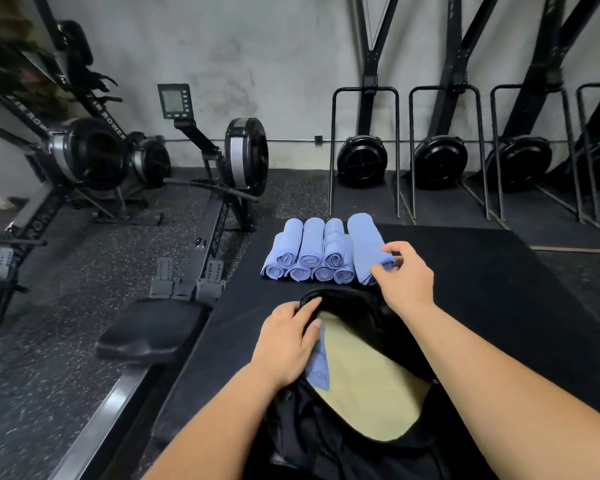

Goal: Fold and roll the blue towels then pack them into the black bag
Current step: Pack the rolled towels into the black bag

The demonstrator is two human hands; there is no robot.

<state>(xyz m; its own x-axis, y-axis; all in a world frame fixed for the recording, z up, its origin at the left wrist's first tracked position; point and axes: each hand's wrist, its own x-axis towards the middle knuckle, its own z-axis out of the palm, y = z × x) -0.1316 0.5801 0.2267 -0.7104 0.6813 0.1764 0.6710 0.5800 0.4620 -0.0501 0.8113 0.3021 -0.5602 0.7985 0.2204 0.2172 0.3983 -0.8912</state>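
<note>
Several rolled blue towels (312, 252) lie stacked in two rows on a black mat (482, 271). My right hand (407, 275) pinches the near end of the rightmost, largest roll (364, 240). In front of the stack the black bag (368, 299) lies open, showing its pale yellow lining (368, 382). My left hand (288, 344) rests on the bag's left rim and holds a blue towel (319, 365) inside the opening, against the lining.
Rowing machines (229, 174) stand on the speckled rubber floor to the left, one seat (149, 334) close beside the mat. Upright machines with black fan wheels (361, 161) line the grey back wall. The mat's right side is bare.
</note>
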